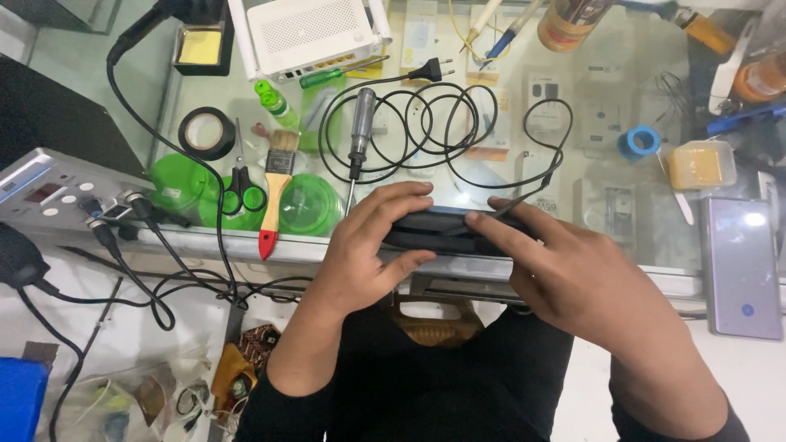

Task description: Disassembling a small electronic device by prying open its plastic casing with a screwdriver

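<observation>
Left hand and right hand both grip a flat black device at the glass desk edge, fingers hiding most of it. Just behind: coiled black cable, screwdriver, paintbrush.

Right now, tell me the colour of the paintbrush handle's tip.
Red, on a pale wooden handle; the paintbrush shows best in the head view.

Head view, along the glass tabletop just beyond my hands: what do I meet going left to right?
Black tape roll → scissors → paintbrush → screwdriver → coiled black cable → blue tape roll → yellow-filled box → phone.
</observation>
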